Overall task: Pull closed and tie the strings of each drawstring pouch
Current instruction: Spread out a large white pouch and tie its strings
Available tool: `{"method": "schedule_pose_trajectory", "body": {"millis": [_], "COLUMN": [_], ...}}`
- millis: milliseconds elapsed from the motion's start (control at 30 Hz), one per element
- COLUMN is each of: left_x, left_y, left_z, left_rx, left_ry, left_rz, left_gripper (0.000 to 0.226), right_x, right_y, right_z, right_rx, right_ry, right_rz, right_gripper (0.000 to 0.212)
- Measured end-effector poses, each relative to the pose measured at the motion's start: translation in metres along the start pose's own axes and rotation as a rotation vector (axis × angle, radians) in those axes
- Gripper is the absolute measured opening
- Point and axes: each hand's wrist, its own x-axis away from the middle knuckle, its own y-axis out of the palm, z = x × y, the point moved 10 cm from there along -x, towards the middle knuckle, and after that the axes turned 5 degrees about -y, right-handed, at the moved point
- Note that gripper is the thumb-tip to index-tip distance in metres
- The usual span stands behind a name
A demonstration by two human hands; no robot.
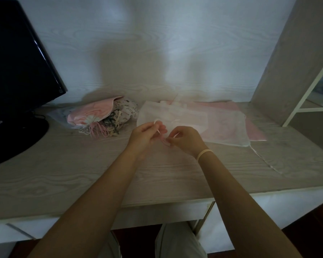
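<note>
At centre frame, the left hand [145, 135] and right hand [185, 139] each pinched a pale string [159, 131] of a sheer pouch [194, 125] lying on the desk [63, 174]; even, opposite pulls would likely seat the knot.

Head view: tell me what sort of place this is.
Probably a home desk or study corner: a pale wood-grain desk, a dark monitor on its stand, and a shelving unit at the right.

Both forearms are bare, the right wrist wears a thin pale band [205, 154], and light grey trousers [179, 241] cover the knees.
</note>
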Motion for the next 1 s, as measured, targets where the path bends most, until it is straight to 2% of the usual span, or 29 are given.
{"method": "schedule_pose_trajectory", "body": {"millis": [67, 200, 300, 433, 600, 667, 767, 833, 1000], "left_x": [0.001, -0.003, -0.005, -0.004, 0.002, 0.003, 0.005, 0.006, 0.007], "left_y": [-0.001, -0.009, -0.013, -0.021, -0.031, -0.04, -0.051, -0.05, -0.057], "left_z": [-0.005, -0.013, -0.015, -0.015, -0.007, 0.008, 0.026, 0.026, 0.044], "left_rx": [0.115, 0.145, 0.039, -0.06, -0.183, -0.321, -0.82, -1.072, -1.408], "left_ry": [-0.057, -0.124, -0.117, -0.083, -0.077, -0.063, -0.025, -0.056, -0.008], "left_rz": [-0.02, 0.014, 0.041, 0.084, 0.158, 0.209, 0.305, 0.329, 0.5], "left_gripper": [0.018, 0.019, 0.02, 0.021, 0.022, 0.038, 0.06, 0.069, 0.069], "right_x": [0.001, 0.002, 0.004, 0.0, -0.001, -0.001, -0.001, 0.0, -0.003], "right_y": [0.005, 0.005, 0.003, -0.004, -0.007, -0.015, -0.015, -0.012, -0.006], "right_z": [-0.001, -0.004, 0.0, 0.011, 0.016, 0.022, 0.025, 0.024, 0.024], "right_rx": [0.003, -0.063, -0.093, 0.137, 0.231, 0.228, 0.221, 0.214, 0.214], "right_ry": [-0.009, -0.025, -0.007, 0.025, 0.095, 0.125, 0.13, 0.127, 0.139], "right_rz": [-0.047, -0.02, 0.007, 0.084, 0.122, 0.136, 0.124, 0.121, 0.112], "right_gripper": [0.018, 0.018, 0.016, 0.015, 0.017, 0.017, 0.018, 0.017, 0.016]}}
